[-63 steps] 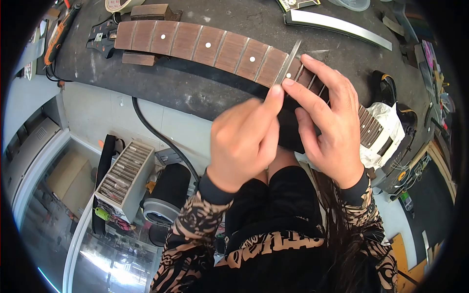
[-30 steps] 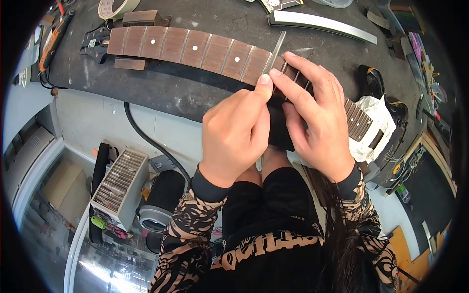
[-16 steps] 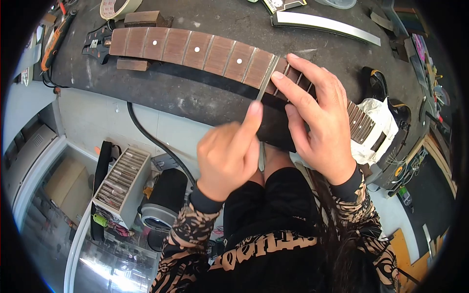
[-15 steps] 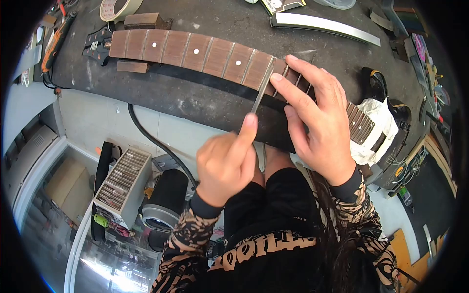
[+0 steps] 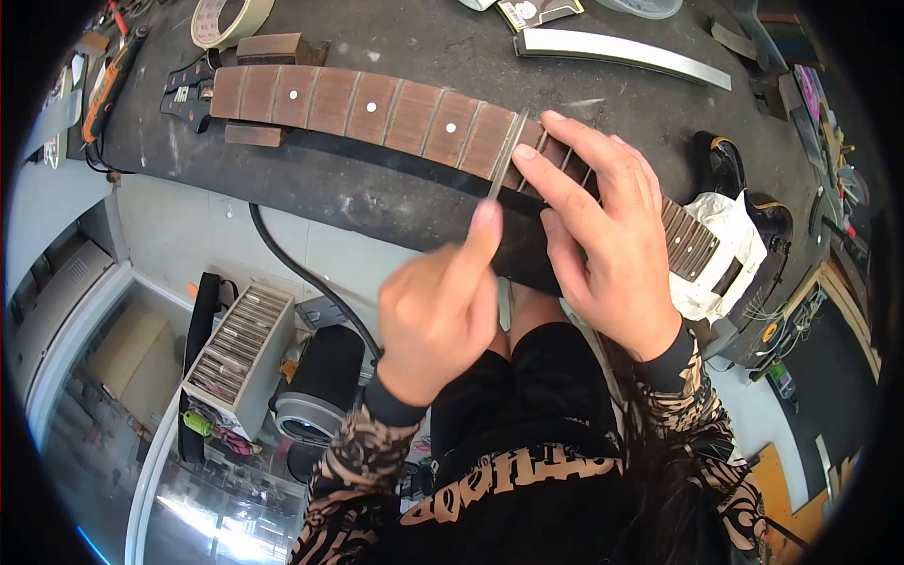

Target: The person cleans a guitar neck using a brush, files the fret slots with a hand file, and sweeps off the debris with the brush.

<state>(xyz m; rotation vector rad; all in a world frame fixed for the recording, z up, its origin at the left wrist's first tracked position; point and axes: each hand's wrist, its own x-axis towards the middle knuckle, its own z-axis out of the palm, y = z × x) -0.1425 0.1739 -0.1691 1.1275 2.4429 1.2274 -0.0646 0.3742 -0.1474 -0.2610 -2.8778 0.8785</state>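
Note:
An electric guitar neck with a brown fretboard [image 5: 330, 98] and white dot inlays lies across the bench, its black headstock [image 5: 188, 91] at the left. My left hand [image 5: 438, 306] is closed around a thin metal file [image 5: 508, 155], index finger stretched along it. The file lies across the fretboard along a fret. My right hand [image 5: 607, 212] rests on the neck with fingers spread, index finger and thumb side close to the file. Wrapped in white paper [image 5: 730, 245], the black guitar body [image 5: 767, 226] is at the right. The file's handle end is hidden in my left hand.
Wooden blocks [image 5: 254, 135] sit beside the neck near the headstock. A roll of masking tape [image 5: 226, 21] and a long silver bar [image 5: 621, 49] lie at the back of the dark bench [image 5: 395, 42]. Below left stand a box of fret wire-like strips [image 5: 235, 348] and a black cylinder [image 5: 325, 377].
My left hand and the file have shifted slightly up, pushing the file further across the fretboard. The neck appears slightly lower and left in view. My right hand stays on the neck.

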